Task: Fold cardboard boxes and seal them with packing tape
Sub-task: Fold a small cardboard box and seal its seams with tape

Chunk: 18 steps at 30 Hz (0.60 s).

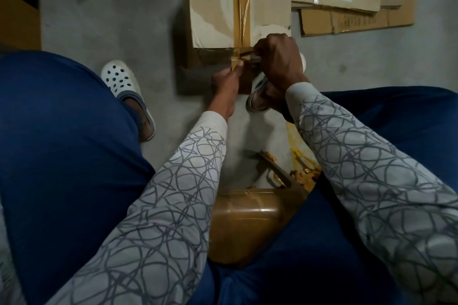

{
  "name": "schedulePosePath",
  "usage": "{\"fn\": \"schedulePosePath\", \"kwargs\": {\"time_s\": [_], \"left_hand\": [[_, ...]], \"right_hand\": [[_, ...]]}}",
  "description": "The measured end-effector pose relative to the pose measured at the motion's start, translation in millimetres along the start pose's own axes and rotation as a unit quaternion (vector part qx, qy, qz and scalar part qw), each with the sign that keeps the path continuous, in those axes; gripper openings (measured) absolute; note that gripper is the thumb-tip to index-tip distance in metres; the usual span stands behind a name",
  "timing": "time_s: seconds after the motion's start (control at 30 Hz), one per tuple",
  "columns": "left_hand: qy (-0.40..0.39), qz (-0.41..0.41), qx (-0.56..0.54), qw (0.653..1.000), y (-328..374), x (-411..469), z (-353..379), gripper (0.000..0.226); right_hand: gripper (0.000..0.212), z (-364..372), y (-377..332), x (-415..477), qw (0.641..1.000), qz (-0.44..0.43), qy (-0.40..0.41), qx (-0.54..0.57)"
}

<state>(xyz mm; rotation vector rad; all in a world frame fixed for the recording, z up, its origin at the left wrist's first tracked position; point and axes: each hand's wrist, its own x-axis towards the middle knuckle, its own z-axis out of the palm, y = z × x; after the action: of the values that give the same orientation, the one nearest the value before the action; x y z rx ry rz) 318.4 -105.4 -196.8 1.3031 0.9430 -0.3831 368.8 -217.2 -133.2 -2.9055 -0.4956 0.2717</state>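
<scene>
Box: we see the box (215, 2) standing on the floor (124, 20) straight ahead of the knees, its long axis running away from us and its near end facing us.
Tape: a brown tape (241, 7) strip lies along the top seam, parallel to that axis, and folds over the near edge.
Left hand: the left hand (226, 82) reaches up the near face, its fingers and thumb pinching the tape end just below the edge.
Right hand: the right hand (280, 62) is knuckles up at the same edge, its fingers curled tight on the tape.
Around: flat cardboard (359, 15) lies to the right of the box; tape scraps (306, 176) lie near our right sleeve.
</scene>
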Motion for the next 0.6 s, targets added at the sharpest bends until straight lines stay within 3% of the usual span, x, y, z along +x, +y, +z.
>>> {"fn": "schedulePosePath", "kwargs": {"time_s": [0.1, 0.27, 0.37, 0.47, 0.6], "left_hand": [[0.0, -0.004, 0.009, 1.0, -0.3, -2.9, 0.2, 0.011], [-0.004, 0.022, 0.075, 0.997, -3.7, -10.8, -0.8, 0.027], [0.017, 0.015, 0.119, 0.993, -0.3, -17.1, -3.4, 0.018], [0.071, -0.038, 0.114, 0.99, -1.9, -19.2, -11.9, 0.034], [0.128, -0.059, 0.11, 0.984, -5.5, -23.2, -23.4, 0.039]], "right_hand": [[0.018, 2.9, 1.0, 3.3, 0.999, 0.002, -0.033, -0.033], [0.021, 14.5, -4.2, -4.9, 0.995, -0.012, -0.092, -0.044], [0.018, 19.8, 3.2, -18.2, 0.994, 0.047, -0.098, -0.016], [0.025, 13.6, 10.0, -26.1, 0.987, 0.123, -0.102, -0.016], [0.022, 0.6, 17.1, -22.5, 0.985, 0.123, -0.069, 0.101]]}}
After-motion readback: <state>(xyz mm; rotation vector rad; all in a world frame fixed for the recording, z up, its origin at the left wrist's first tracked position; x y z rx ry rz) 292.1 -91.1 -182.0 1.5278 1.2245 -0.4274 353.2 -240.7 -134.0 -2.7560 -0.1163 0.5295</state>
